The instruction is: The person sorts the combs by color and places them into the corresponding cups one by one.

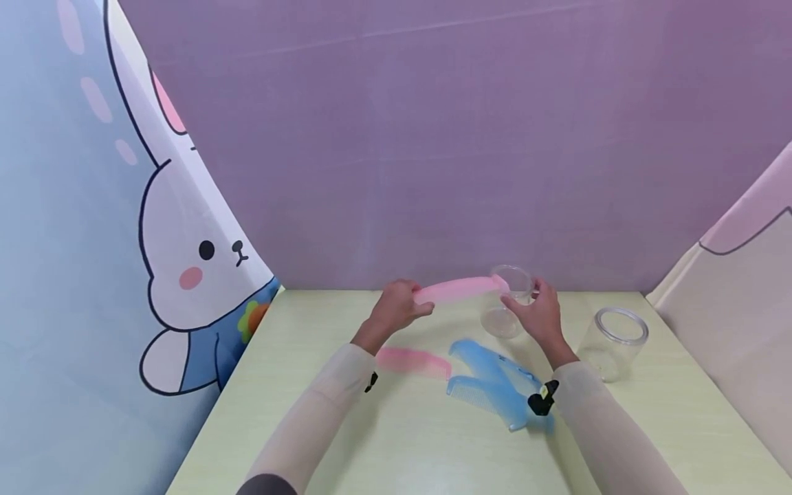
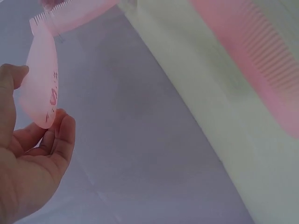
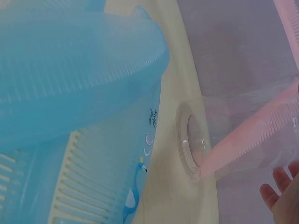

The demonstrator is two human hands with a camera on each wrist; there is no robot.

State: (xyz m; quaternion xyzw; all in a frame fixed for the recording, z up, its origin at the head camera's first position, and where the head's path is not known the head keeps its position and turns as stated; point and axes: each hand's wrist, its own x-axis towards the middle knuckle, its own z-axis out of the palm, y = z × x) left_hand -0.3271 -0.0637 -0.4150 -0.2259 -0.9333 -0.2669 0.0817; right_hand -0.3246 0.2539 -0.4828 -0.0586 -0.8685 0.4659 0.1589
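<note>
Hand, left [image 1: 396,306]: partly curled, pinching one end of a translucent pink plastic comb [image 1: 458,289]; its far end meets a clear cylindrical jar [image 1: 501,322].
Second pink comb [image 1: 413,361]: flat on the pale bench [image 1: 433,447].
Translucent blue combs [image 1: 489,383]: overlapping before the jar.
Hand, right [image 1: 542,313]: half-curled, gripping the jar near its rim.
Silver-rimmed clear jar [image 1: 609,354]: upright, rightmost.

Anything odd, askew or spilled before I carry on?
No spill or damage shows. Only the blue combs look untidy: they overlap at crossed angles on the table, while the pink comb beside them lies singly.
</note>
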